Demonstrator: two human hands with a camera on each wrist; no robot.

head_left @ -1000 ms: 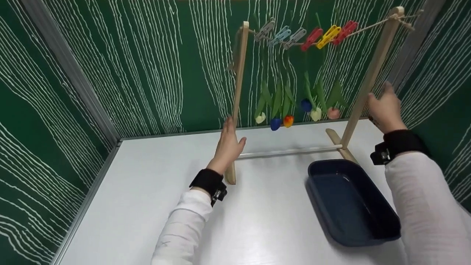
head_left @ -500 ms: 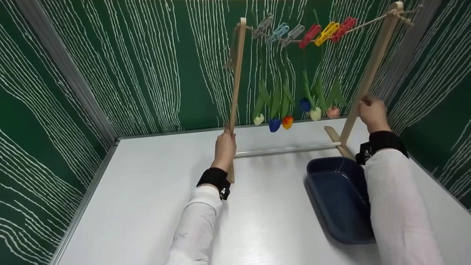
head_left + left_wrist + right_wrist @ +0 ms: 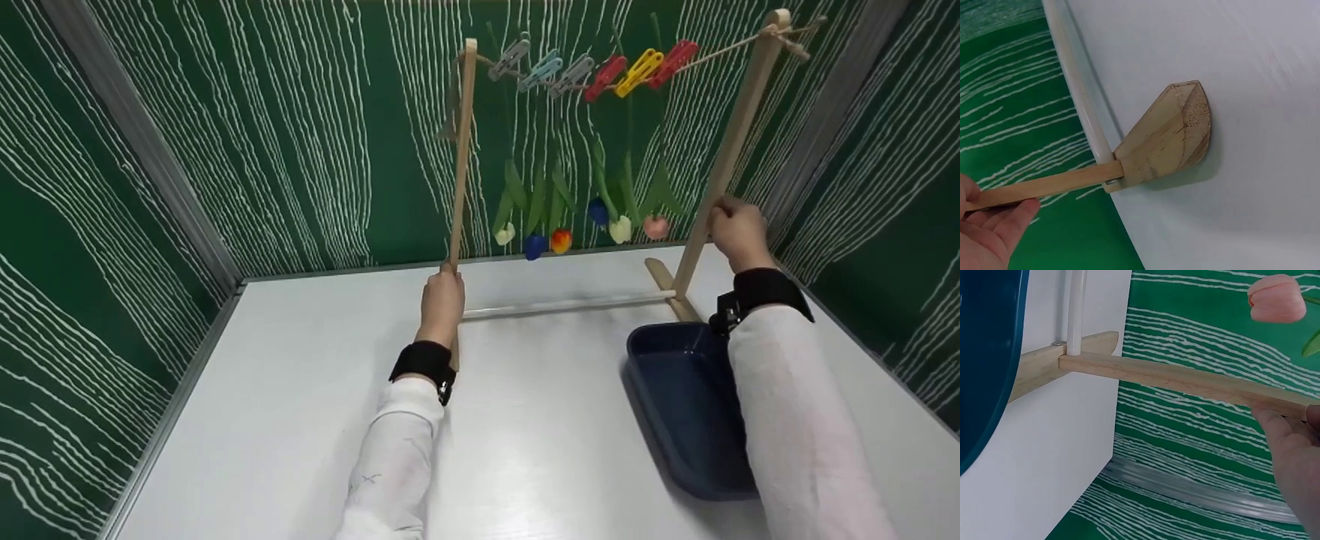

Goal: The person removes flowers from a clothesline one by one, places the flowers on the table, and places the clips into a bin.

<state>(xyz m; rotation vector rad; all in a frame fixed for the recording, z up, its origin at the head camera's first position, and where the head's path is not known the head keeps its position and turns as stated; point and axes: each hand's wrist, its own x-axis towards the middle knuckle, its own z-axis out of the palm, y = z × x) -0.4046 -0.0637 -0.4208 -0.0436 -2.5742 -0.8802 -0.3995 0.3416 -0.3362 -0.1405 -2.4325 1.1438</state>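
A wooden drying rack has a left post, a right post and a white rod joining them low down. My left hand grips the left post near its base. Around the right post, a little higher up, my right hand curls its fingers. Between the post tops runs a string with several clothespins, among them a yellow one. Tulips hang head down from it, including an orange one and a pink one. The left foot rests on the table.
A dark blue basin stands on the white table in front of the rack's right foot, partly hidden by the right sleeve. Green walls with white wavy lines rise behind and at both sides.
Both hands were open beside the posts, then closed around them. Since then the rack, with its hanging tulips, has shifted left together with both hands. The basin stays in place.
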